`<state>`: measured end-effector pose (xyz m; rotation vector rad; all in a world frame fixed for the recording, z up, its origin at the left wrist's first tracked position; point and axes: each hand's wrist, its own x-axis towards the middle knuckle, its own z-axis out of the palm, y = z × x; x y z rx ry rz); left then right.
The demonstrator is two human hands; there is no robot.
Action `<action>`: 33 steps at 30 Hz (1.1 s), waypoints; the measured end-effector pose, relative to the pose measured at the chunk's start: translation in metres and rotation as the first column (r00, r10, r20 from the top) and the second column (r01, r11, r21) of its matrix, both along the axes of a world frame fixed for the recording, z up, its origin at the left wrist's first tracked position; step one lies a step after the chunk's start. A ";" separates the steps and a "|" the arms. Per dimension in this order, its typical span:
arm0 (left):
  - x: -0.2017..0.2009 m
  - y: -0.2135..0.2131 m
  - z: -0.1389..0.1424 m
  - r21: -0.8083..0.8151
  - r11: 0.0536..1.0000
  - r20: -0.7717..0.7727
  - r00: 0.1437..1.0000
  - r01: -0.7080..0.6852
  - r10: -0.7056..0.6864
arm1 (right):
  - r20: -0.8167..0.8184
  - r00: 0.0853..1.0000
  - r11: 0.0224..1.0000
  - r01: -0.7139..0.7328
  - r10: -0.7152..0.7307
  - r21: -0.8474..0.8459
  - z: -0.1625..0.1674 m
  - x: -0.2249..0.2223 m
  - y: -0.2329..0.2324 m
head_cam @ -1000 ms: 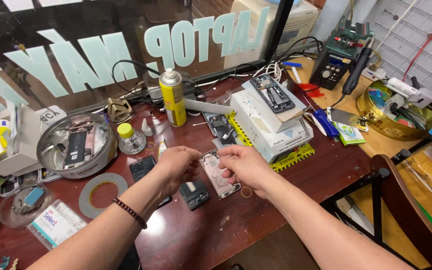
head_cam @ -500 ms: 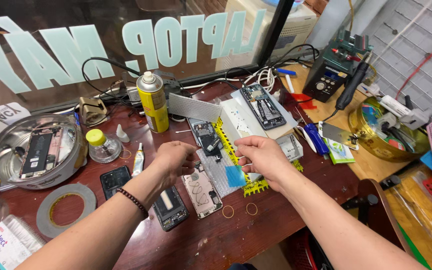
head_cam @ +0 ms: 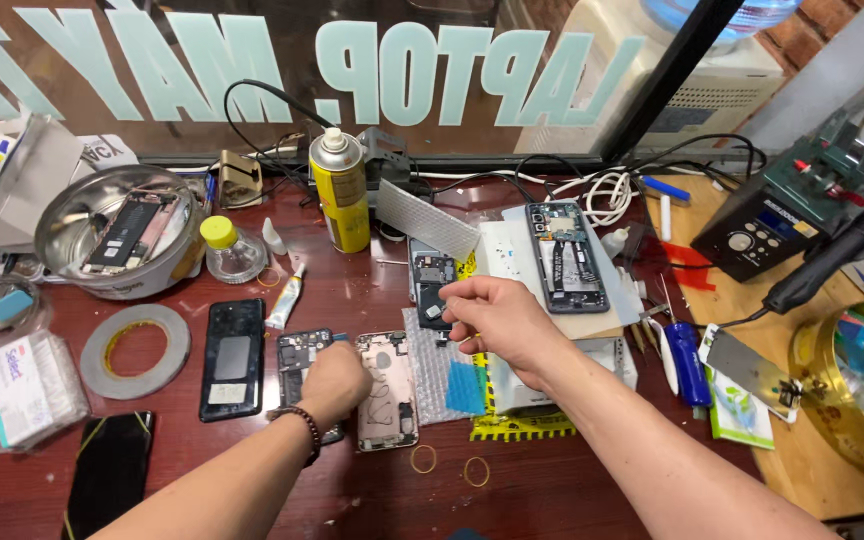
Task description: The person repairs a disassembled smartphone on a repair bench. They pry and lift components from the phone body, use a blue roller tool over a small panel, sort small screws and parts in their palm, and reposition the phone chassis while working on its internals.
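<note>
My left hand (head_cam: 337, 385) lies curled on an opened dark phone frame (head_cam: 297, 362) and holds it down on the red-brown table; a small blue tip shows by the thumb. Just right of it, a rose-gold phone back housing (head_cam: 387, 392) lies inside-up. Further up and to the right, my right hand (head_cam: 500, 320) pinches a small pale part (head_cam: 435, 312) between thumb and forefinger. It is just above a small dark phone assembly (head_cam: 432, 280) that lies on a bubble-wrap sheet (head_cam: 432, 365).
A yellow spray can (head_cam: 342, 195), a metal bowl (head_cam: 72, 215) of phone parts, a tape roll (head_cam: 135, 350) and a black phone (head_cam: 232, 358) lie to the left. An opened phone (head_cam: 567, 255) rests on a white box. At the right stands a soldering station (head_cam: 782, 215).
The view has shifted left. My right hand has moved up from the rose-gold housing to the small dark assembly. My left hand has dropped onto the dark phone frame.
</note>
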<state>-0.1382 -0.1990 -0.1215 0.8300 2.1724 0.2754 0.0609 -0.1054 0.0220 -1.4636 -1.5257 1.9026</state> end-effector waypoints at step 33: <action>0.077 0.056 0.241 0.559 0.617 0.652 0.754 -0.554 0.085 | -0.292 0.939 0.983 -0.165 0.181 0.081 0.046 0.059 0.063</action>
